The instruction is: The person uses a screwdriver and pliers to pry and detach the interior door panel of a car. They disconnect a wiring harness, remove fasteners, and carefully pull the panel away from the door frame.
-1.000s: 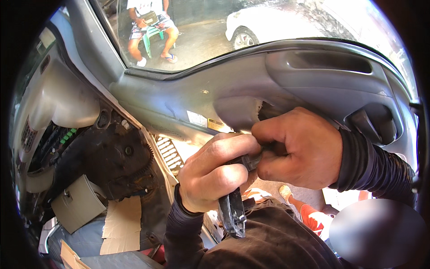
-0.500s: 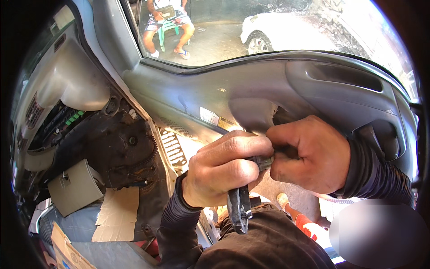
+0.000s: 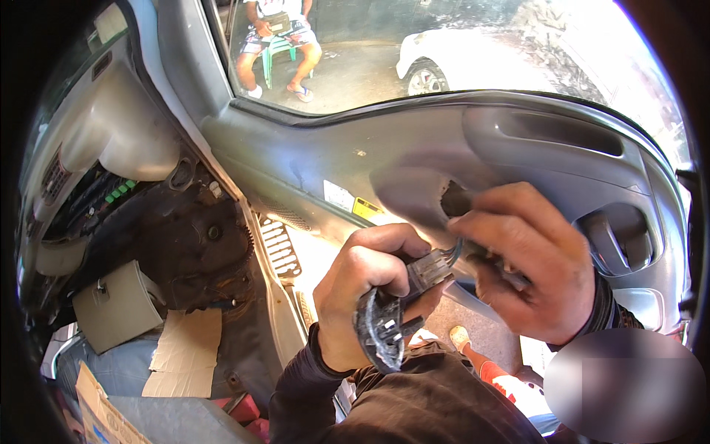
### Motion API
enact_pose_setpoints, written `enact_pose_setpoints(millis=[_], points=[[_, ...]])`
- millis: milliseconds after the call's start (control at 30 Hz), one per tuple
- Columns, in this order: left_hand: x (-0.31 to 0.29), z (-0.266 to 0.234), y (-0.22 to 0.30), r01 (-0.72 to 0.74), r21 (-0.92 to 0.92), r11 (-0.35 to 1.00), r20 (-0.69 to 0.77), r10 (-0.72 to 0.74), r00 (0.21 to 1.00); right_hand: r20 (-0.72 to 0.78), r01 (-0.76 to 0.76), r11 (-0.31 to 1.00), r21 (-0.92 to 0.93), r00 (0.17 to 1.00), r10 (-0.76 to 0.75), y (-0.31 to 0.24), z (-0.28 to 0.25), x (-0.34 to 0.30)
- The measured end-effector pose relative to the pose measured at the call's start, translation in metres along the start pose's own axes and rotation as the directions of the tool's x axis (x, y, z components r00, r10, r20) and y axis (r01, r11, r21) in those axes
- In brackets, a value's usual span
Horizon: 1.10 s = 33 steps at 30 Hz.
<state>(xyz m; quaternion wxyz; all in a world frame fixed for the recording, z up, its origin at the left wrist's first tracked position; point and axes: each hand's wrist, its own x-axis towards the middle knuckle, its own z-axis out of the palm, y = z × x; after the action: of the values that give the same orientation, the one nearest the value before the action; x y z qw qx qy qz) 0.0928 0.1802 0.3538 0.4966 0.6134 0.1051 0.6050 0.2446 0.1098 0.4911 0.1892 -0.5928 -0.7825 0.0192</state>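
Observation:
My left hand (image 3: 366,288) grips a black plastic switch unit (image 3: 381,325) with a grey plug (image 3: 427,271) at its top. My right hand (image 3: 529,263) pinches the wires and connector coming from a ragged hole (image 3: 455,200) in the grey car door panel (image 3: 414,159). Both hands meet just below that hole, in front of the armrest. Dark long sleeves cover both forearms.
The door's pull recess (image 3: 558,132) and inner handle (image 3: 614,240) lie to the right. At left is a stripped dashboard (image 3: 111,148) with exposed dark parts, a hanging beige panel (image 3: 118,303) and cardboard (image 3: 181,351). Outside the window a person sits on a green stool (image 3: 277,37) near a white car (image 3: 473,55).
The view has shifted a little. My hands have drawn slightly apart, so the grey plug and wires between them now show more.

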Motion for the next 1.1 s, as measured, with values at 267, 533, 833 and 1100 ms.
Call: enact_pose_setpoints(millis=[267, 533, 833, 1100], points=[[-0.002, -0.005, -0.003, 0.034, -0.012, 0.999, 0.127, -0.032, 0.991, 0.023, 0.096, 0.995, 0.029, 0.995, -0.096, 0.022, 0.008, -0.006], [-0.001, -0.003, -0.008, 0.063, -0.034, 0.997, 0.144, -0.058, 0.988, -0.051, 0.210, 0.976, 0.051, 0.977, -0.208, 0.027, 0.014, 0.002], [0.005, -0.008, -0.006, 0.075, -0.072, 0.995, 0.215, -0.058, 0.975, -0.170, 0.179, 0.983, 0.032, 0.970, -0.171, 0.023, 0.023, -0.001], [0.000, -0.007, -0.002, 0.097, -0.057, 0.994, 0.186, -0.085, 0.979, -0.096, 0.347, 0.921, -0.174, 0.925, -0.367, 0.030, 0.027, -0.005]])
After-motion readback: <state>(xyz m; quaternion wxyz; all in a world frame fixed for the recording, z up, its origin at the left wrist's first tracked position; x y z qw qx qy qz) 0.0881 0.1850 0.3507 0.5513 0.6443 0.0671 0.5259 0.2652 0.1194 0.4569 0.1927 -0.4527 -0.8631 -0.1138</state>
